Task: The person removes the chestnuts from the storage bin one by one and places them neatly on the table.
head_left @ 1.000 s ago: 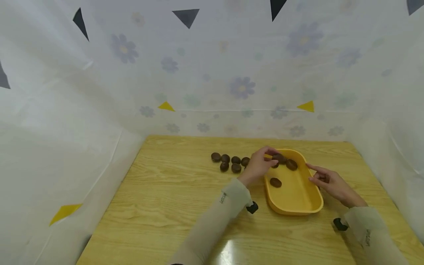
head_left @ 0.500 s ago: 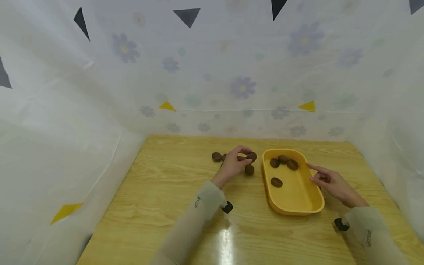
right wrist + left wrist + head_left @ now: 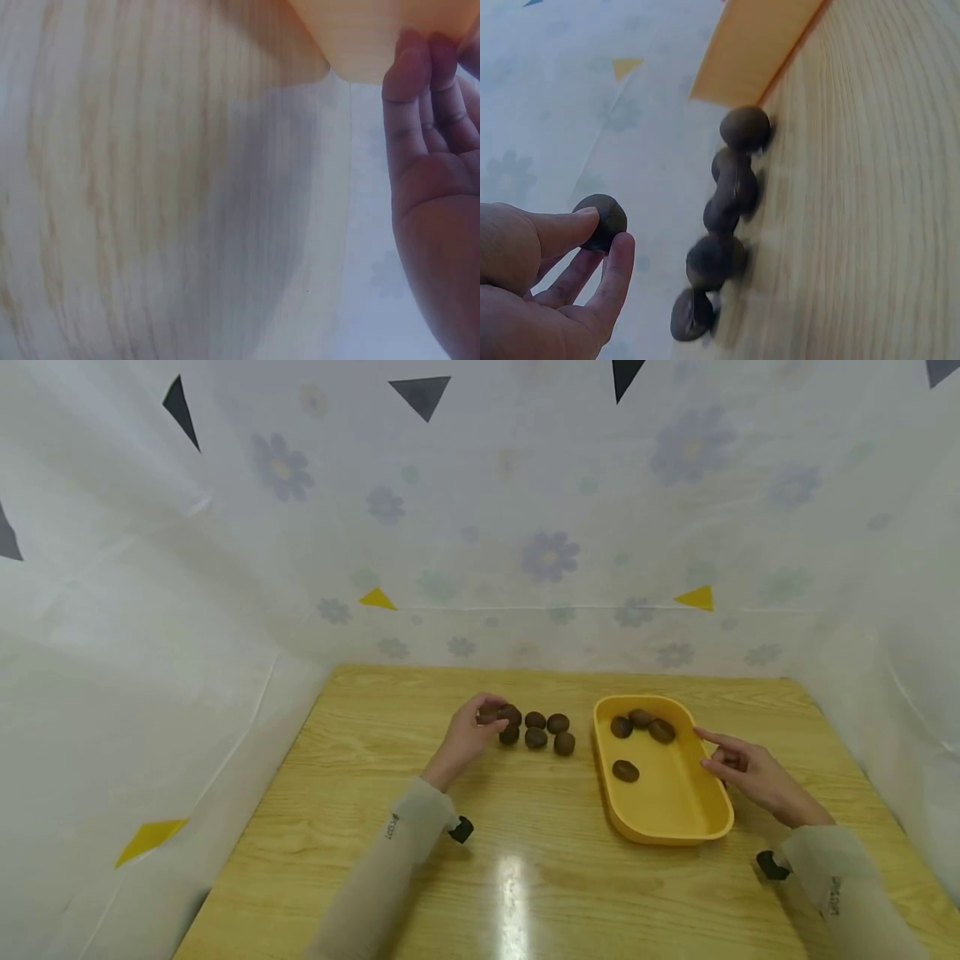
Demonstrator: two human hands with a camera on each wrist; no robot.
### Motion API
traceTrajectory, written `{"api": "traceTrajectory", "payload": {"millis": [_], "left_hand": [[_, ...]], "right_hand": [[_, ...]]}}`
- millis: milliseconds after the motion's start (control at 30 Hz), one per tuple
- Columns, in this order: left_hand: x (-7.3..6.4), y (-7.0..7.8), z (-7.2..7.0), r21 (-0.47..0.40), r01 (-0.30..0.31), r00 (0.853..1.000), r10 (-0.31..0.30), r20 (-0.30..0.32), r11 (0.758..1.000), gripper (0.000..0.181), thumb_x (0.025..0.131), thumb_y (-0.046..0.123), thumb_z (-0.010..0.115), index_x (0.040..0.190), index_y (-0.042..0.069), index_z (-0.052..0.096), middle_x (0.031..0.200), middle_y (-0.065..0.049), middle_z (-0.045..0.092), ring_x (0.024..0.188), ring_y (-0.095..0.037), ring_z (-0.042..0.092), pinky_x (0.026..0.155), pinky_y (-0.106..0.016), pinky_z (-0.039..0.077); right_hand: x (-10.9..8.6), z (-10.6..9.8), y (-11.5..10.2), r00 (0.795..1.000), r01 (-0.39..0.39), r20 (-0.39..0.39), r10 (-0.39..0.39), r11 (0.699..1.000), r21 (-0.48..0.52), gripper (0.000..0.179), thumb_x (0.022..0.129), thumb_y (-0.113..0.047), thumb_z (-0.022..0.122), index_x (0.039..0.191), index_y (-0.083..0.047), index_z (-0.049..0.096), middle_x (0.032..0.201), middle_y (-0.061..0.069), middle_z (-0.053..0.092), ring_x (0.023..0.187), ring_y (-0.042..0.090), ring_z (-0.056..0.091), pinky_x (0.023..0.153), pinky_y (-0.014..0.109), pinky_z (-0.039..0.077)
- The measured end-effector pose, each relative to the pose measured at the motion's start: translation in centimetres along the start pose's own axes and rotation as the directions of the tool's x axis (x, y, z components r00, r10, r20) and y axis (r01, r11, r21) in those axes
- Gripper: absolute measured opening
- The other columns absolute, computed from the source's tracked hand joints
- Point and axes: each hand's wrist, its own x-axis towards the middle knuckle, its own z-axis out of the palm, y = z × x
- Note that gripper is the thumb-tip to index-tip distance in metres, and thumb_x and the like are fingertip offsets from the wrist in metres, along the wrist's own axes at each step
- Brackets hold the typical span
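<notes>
My left hand [image 3: 465, 739] pinches a dark brown, rounded, nut-like piece [image 3: 605, 223] between thumb and fingers. In the head view, the held piece [image 3: 510, 716] overlaps the left end of a double row of similar pieces. A loose piece [image 3: 536, 738] lies in the front row, and another of them [image 3: 487, 715] is partly behind my fingers. On the right, my right hand [image 3: 757, 777] grips the side rim of a yellow tray [image 3: 667, 840], thumb and index fingertips at the edge. The right wrist view has its fingers [image 3: 411, 71] against the tray's outer wall.
Inside the tray, three brown pieces [image 3: 641, 718] sit together at the far end, with one more [image 3: 626, 771] by the left wall. The wood-grain table [image 3: 360, 752] ends at a white flowered sheet [image 3: 450, 527] behind and at both sides.
My left hand has carried the held piece leftward, from over the tray's far end, past the right of the rows, to their left end. The right hand stays at the tray rim.
</notes>
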Motion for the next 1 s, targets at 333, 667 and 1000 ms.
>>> {"api": "traceTrajectory", "payload": {"millis": [333,667,1000], "left_hand": [[-0.4,-1.9,-2.2,-0.005,0.052,0.998,-0.052,-0.035,0.999,0.032,0.103,0.012,0.065,0.135,0.012,0.062,0.137,-0.013,0.058,0.118,-0.034,0.063,0.100,-0.057,0.054],[-0.2,-3.8,-2.2,0.054,0.059,0.997,-0.056,-0.056,0.997,0.030,0.102,0.008,0.067,0.131,0.006,0.063,0.134,-0.015,0.061,0.116,-0.035,0.065,0.098,-0.047,0.056],[0.2,-4.6,-1.6,0.088,0.102,0.993,-0.096,-0.070,0.991,0.027,0.101,0.005,0.067,0.127,0.008,0.064,0.131,-0.015,0.063,0.110,-0.031,0.067,0.095,-0.043,0.056]], "right_hand": [[0.1,-0.1,-0.2,1.000,-0.012,0.006,0.012,1.000,0.006,0.061,0.109,-0.023,0.057,0.161,-0.005,0.034,0.091,0.008,0.066,0.069,0.028,0.056,0.057,0.037,0.046],[0.0,0.0,0.0,1.000,-0.013,0.009,0.013,1.000,0.017,0.061,0.108,-0.023,0.058,0.162,-0.006,0.034,0.092,0.009,0.066,0.070,0.029,0.056,0.058,0.037,0.045],[-0.1,0.1,0.1,1.000,-0.017,0.006,0.017,1.000,0.020,0.061,0.108,-0.024,0.058,0.162,-0.006,0.034,0.093,0.009,0.066,0.070,0.028,0.056,0.058,0.037,0.046]]}}
